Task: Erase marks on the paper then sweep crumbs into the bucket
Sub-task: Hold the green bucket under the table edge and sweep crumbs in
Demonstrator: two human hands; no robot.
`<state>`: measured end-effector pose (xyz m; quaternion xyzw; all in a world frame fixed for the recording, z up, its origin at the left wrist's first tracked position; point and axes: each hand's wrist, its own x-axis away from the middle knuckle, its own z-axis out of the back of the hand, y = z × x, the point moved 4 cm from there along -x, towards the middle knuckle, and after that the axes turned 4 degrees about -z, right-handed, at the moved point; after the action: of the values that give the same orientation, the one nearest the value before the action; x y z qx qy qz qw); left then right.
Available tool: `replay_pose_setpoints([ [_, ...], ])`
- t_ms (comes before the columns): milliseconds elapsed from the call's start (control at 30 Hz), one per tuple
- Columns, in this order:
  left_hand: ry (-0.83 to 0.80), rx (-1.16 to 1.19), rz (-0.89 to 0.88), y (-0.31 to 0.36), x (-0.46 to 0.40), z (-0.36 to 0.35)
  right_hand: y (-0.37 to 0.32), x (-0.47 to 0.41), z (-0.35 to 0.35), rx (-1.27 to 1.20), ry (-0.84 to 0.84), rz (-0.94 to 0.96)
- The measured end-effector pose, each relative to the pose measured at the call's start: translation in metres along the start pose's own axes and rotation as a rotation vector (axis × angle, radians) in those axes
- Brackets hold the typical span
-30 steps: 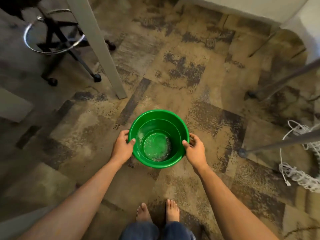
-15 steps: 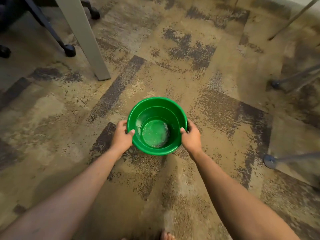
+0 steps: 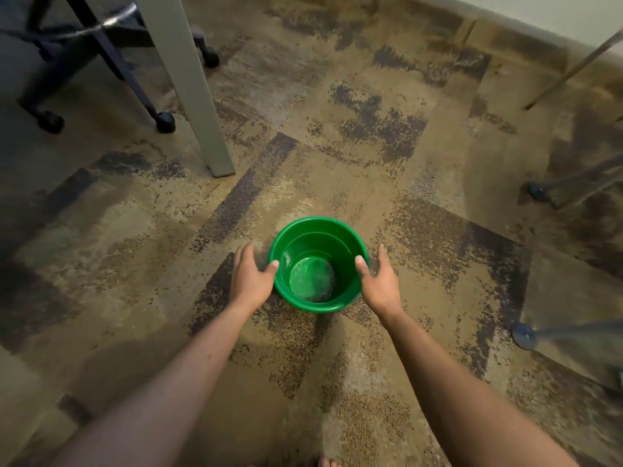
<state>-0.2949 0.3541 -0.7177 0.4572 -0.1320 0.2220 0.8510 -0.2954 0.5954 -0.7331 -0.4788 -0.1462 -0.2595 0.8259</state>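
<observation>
bucket sits upright on the carpet, holding pale crumbs at its bottom, so i judge the sweeping done or nearly so; no paper shows. left of the bucket my left hand is spread, thumb at the rim; right of it my right hand likewise. half a second ago both gripped the bucket; now the fingers have let go.

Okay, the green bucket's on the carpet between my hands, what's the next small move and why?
Probably draw both hands back. The green bucket looks upright on the carpet; the left hand and right hand have fingers straight beside it, only thumbs at its rim. It seems set down, with pale specks already on its bottom.
</observation>
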Motion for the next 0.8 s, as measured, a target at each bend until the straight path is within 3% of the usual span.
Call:
replay_pose_setpoints([
  [233, -0.010, 0.013, -0.156, 0.144, 0.112, 0.090, -0.139, 0.104, 0.074, -0.203, 0.052, 0.095],
  [567, -0.036, -0.061, -0.488, 0.351, 0.288, 0.234, -0.387, 0.294, 0.210, -0.476, 0.100, 0.393],
  [800, 0.074, -0.041, -0.653, 0.459, 0.372, 0.354, -0.523, 0.400, 0.256, -0.445, 0.025, 0.634],
])
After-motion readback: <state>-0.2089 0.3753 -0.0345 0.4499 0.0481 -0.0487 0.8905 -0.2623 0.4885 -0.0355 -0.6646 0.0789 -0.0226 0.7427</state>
